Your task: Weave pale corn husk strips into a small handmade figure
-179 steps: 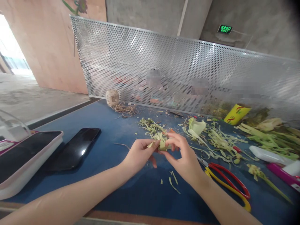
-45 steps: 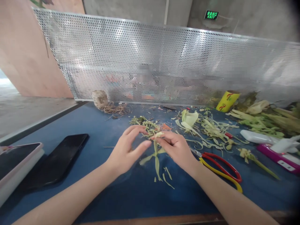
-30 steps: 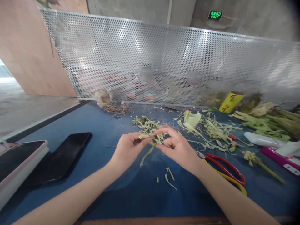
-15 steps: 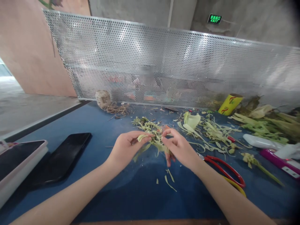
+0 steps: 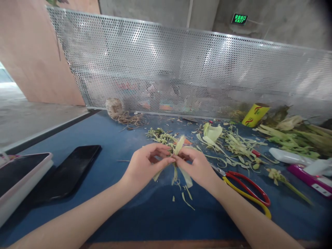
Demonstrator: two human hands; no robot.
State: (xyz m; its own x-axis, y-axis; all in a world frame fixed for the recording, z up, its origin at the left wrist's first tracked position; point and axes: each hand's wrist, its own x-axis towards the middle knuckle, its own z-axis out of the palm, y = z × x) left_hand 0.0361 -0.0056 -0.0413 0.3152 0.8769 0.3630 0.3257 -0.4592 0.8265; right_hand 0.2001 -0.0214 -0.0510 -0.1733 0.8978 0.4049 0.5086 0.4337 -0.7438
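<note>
Between my two hands is a pale green strip of corn husk [image 5: 179, 144], its upper end standing above the fingertips. My left hand [image 5: 149, 160] pinches it low down with thumb and finger. From the other side my right hand [image 5: 195, 164] pinches the same spot, fingertips meeting the left ones. More husk strips [image 5: 187, 178] hang below the fingers. Behind the hands lies a heap of small greenish scraps [image 5: 160, 136]. A pair of scissors [image 5: 246, 188] with one red and one yellow handle lies beside my right forearm.
Left are a black phone [image 5: 74, 169] and a pale-cased device [image 5: 23, 176]. A twine ball [image 5: 114, 106] sits at the back. Shredded husks [image 5: 236, 141], a yellow tube [image 5: 255, 114], a white-handled tool [image 5: 287, 155] and a purple power strip [image 5: 308, 176] lie right. A perforated metal screen [image 5: 181, 69] closes the back.
My hands have come together at the fingertips. The husk strip, which lay sideways in my left fingers, now stands upright between both hands. The yellow scissor handle shows more.
</note>
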